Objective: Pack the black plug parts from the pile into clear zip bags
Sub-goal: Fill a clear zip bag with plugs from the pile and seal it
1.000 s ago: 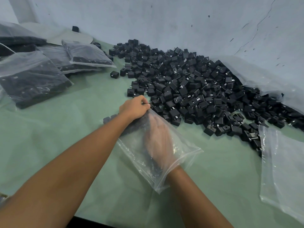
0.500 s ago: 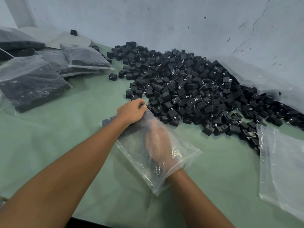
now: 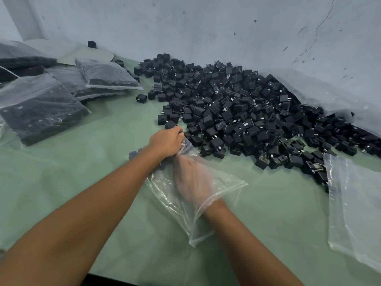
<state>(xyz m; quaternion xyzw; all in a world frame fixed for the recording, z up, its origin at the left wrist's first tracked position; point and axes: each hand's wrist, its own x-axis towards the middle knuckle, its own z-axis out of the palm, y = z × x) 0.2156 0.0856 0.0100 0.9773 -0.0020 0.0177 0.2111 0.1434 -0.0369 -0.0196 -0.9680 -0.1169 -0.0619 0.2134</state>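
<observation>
Gripping the bunched far end of the clear zip bag [image 3: 226, 183], the left hand [image 3: 166, 142] sits mid-frame, fingers curled tight, right at the near edge of the pile of black plug parts [image 3: 237, 112] spreading across the upper right. The right hand [image 3: 193, 180] is inside the bag up to the wrist, hazy through the plastic, so I can't tell its grip. Filled bags [image 3: 41, 108] lie upper left on the green table [image 3: 92, 166]; another clear bag [image 3: 354, 203] lies flat at the right edge.
</observation>
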